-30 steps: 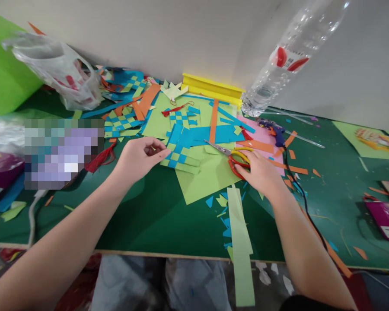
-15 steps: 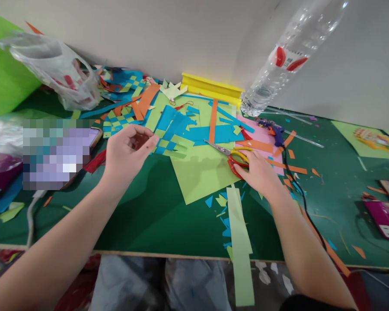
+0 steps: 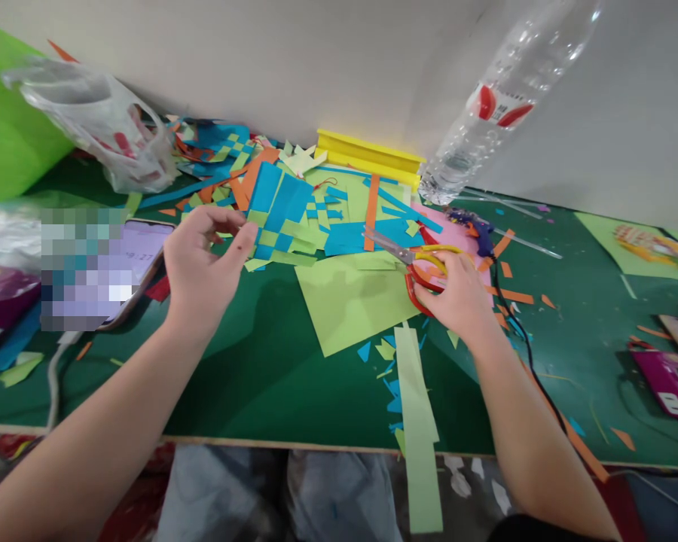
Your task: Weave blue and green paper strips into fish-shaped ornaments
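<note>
My left hand (image 3: 203,260) pinches the edge of a woven mat of blue and light-green paper strips (image 3: 285,218) and holds it lifted off the green table (image 3: 260,376). My right hand (image 3: 457,297) is closed on the handles of red and yellow scissors (image 3: 415,263), whose blades point left over a blue paper piece. A light-green paper sheet (image 3: 353,301) lies between my hands.
A phone (image 3: 129,263) lies left of my left hand. A plastic bag (image 3: 99,120) sits at the back left, a clear bottle (image 3: 497,98) and a yellow box (image 3: 370,154) at the back. A glue gun (image 3: 477,226) and its black cord lie right. Long green strips (image 3: 421,421) overhang the front edge.
My left hand has lifted the woven mat up and leftward off the green sheet. My right hand has raised the scissors slightly from the table.
</note>
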Demonstrator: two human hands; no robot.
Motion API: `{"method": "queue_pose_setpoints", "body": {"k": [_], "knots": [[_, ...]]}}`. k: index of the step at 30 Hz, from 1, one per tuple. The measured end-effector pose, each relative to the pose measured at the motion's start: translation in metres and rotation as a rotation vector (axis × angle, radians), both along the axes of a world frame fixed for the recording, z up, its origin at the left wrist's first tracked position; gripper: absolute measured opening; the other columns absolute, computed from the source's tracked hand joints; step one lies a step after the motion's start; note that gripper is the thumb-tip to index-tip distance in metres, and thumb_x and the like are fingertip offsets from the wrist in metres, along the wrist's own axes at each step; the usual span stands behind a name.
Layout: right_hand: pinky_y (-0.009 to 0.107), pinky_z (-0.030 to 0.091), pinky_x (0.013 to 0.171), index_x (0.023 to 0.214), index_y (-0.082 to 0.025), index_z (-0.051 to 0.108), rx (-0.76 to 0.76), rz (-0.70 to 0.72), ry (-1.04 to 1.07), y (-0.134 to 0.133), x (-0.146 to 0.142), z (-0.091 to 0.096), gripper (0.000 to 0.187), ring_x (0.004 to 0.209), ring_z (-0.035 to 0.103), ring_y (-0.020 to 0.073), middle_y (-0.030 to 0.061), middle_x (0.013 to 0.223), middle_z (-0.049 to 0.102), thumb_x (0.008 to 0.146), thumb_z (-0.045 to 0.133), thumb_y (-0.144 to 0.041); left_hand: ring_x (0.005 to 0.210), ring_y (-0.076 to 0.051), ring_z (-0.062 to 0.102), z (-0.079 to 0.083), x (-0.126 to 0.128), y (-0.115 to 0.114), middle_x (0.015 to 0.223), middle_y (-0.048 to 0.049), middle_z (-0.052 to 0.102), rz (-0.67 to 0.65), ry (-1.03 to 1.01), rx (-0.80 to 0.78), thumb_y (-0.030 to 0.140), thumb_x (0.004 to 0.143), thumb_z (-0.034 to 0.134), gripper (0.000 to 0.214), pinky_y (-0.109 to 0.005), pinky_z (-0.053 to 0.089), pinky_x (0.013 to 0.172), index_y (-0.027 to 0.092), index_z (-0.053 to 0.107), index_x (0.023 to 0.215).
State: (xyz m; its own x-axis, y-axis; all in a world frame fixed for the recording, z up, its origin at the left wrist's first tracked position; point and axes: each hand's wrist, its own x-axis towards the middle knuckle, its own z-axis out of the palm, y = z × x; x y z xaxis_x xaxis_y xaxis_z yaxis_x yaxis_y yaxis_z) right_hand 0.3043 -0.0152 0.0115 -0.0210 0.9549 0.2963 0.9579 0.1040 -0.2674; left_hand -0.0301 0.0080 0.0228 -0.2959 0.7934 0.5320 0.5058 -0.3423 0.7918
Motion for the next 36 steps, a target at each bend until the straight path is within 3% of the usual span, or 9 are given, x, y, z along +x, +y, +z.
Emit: {"method": "queue_pose_setpoints", "body": {"k": [12,21,25,30,36], "knots": [[0.049,0.036,0.101,0.118,-0.023,0.050,0.015,0.160,-0.081,-0.003,-0.006,0.003,0.052,0.117,0.049,0.0329,0.0114,0.117,0.056,0.074,0.066,-0.046,0.069,-0.008,0.057,0.006,0.002,-0.001,0.081,0.0002,0.064,-0.007,-0.082,0.063,0.016,0.075,0.070,0.014,-0.021,0.047,0.065,0.017,0.062,0.086],[0.049,0.041,0.099,0.117,-0.019,0.052,0.068,0.287,-0.107,-0.015,-0.028,0.007,0.050,0.115,0.053,0.0326,0.0139,0.117,0.058,0.076,0.066,-0.043,0.071,-0.007,0.059,0.006,0.002,-0.002,0.082,-0.0006,0.064,-0.037,-0.025,0.171,0.014,0.076,0.071,0.017,-0.020,0.048,0.066,0.015,0.064,0.091],[0.049,0.045,0.095,0.115,-0.016,0.055,0.124,0.310,-0.137,-0.016,-0.033,0.002,0.049,0.110,0.057,0.0332,0.0148,0.113,0.061,0.075,0.067,-0.042,0.074,-0.008,0.062,0.000,0.002,0.000,0.082,-0.0004,0.065,-0.097,0.053,0.304,0.012,0.074,0.071,0.019,-0.020,0.051,0.068,0.015,0.065,0.091],[0.044,0.051,0.089,0.111,-0.014,0.060,0.225,0.354,-0.169,-0.018,-0.032,-0.003,0.039,0.105,0.062,0.0304,0.0150,0.108,0.066,0.083,0.062,-0.041,0.077,-0.008,0.064,-0.002,0.003,-0.002,0.085,0.0000,0.067,-0.169,0.069,0.353,0.007,0.072,0.071,0.024,-0.020,0.052,0.072,0.017,0.066,0.094],[0.039,0.055,0.072,0.106,-0.016,0.065,0.229,0.284,-0.159,-0.017,-0.027,-0.006,0.031,0.092,0.067,0.0280,0.0129,0.104,0.070,0.083,0.063,-0.035,0.076,-0.008,0.064,0.001,0.004,-0.004,0.085,0.0001,0.066,-0.137,0.083,0.360,0.008,0.073,0.070,0.023,-0.020,0.052,0.069,0.017,0.065,0.093]]}}
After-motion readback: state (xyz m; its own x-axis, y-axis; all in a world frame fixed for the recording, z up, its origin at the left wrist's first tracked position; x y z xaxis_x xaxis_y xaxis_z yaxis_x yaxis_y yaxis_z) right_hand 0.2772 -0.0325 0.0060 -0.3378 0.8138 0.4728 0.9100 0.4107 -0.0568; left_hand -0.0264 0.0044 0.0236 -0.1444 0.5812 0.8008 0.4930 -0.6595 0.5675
